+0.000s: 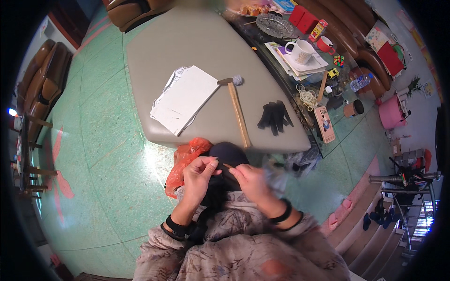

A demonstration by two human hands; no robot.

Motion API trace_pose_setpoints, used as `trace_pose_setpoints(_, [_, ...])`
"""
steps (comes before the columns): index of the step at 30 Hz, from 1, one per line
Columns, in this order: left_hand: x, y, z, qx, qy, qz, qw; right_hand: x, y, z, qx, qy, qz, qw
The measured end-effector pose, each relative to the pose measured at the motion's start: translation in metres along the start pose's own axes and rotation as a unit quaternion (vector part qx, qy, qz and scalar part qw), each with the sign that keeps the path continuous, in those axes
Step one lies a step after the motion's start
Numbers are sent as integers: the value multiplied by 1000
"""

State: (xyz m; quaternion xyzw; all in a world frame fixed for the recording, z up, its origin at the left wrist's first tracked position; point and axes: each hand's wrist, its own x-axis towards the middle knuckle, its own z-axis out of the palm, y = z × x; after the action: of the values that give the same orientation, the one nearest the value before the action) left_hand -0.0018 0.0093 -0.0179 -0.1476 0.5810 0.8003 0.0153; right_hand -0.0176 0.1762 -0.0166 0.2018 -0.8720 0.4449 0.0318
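Observation:
Over my lap, my left hand is closed, thumb and forefinger pinched together on something too small to name. Close by on its right, my right hand grips a thin brown stick-like piece that points toward the left hand. A crumpled orange-red plastic bag lies beside the left hand, next to a dark rounded surface under both hands. Beyond them, on a grey padded seat, are a stack of white sheets, a hammer with grey wrapping on its head, and several black strips.
A glass table on the right holds a phone in a pink case, white cord, a white mug, a glass ashtray and a plastic bottle. Steps with a metal railing descend at the lower right.

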Motion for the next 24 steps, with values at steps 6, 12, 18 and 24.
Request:
trace_pose_setpoints(6, [0,-6,5,27,-5,-14,1000,-2,-2,0,76,15,73,994])
trace_pose_setpoints(12, [3,-9,5,98,-22,26,995,0,4,5,132,-17,186,973])
trace_pose_setpoints(18, [2,11,8,388,-13,175,905,1,13,2,260,-94,246,929])
trace_pose_setpoints(24, [11,-16,12,-44,-21,104,993,11,5,-1,273,-52,221,935])
